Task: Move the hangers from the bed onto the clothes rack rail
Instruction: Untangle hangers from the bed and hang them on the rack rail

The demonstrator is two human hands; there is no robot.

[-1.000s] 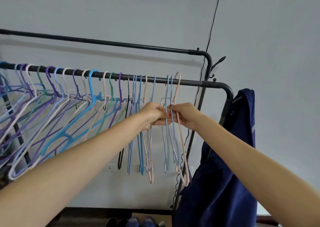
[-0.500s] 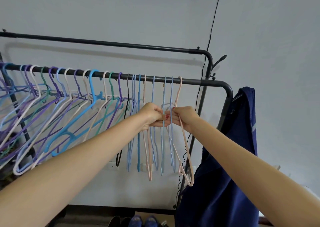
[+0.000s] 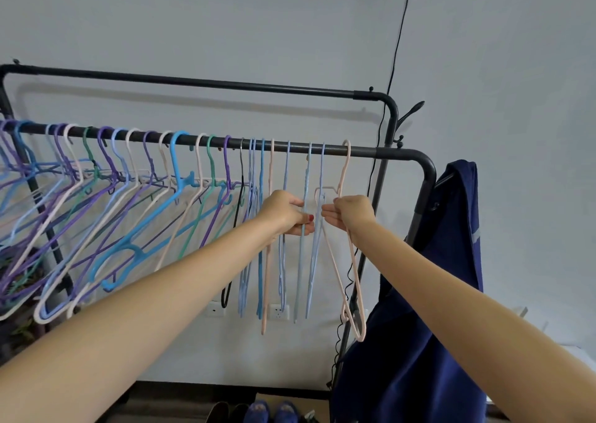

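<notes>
A dark metal clothes rack rail (image 3: 364,150) runs across the view, hung with several plastic hangers in purple, blue, green, pink and white. My left hand (image 3: 285,211) pinches a light blue hanger (image 3: 304,251) hanging near the rail's right end. My right hand (image 3: 350,211) grips a pale pink hanger (image 3: 354,280), the rightmost one, whose hook sits over the rail. Another light blue hanger (image 3: 317,235) hangs between my two hands. The bed is out of view.
A higher rear rail (image 3: 193,83) runs behind. A navy garment (image 3: 429,309) hangs off the rack's right end. A black cable (image 3: 398,48) drops down the wall. Shoes (image 3: 267,411) lie on the floor under the rack. Wall sockets (image 3: 279,313) sit behind the hangers.
My hands have drawn apart, spreading the blue and pink hangers along the rail. The pink hanger has slid right toward the rail's bend.
</notes>
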